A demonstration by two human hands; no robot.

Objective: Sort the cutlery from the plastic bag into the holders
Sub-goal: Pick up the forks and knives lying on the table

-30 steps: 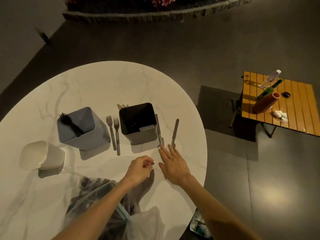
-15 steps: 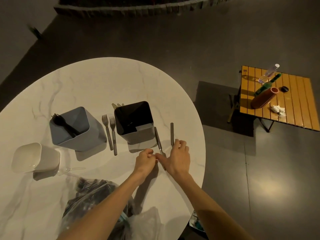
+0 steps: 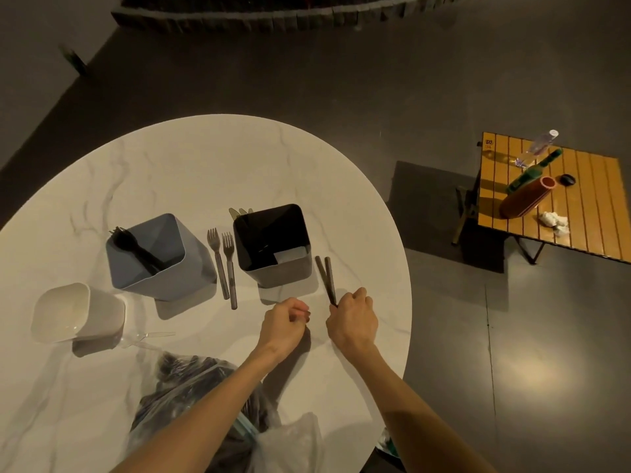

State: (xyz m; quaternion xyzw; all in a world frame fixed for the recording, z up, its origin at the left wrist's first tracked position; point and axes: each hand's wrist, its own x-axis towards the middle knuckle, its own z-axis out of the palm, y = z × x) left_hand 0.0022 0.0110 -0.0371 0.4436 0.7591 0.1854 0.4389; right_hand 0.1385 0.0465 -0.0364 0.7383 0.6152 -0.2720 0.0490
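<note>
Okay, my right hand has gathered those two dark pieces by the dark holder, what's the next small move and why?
Probably lift the two dark pieces and drop them into the dark holder. The right hand already pinches their near ends, they lie side by side, and that holder stands open right beside them.

Two grey knives [image 3: 326,278] side by side, just right of the dark holder [image 3: 273,245] — two forks [image 3: 225,264] left of it, plastic bag [image 3: 191,397] nearer.

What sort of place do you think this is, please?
Probably a dim indoor lounge or patio: a round marble-look table, a dark polished floor, and a small slatted folding table holding bottles.
</note>
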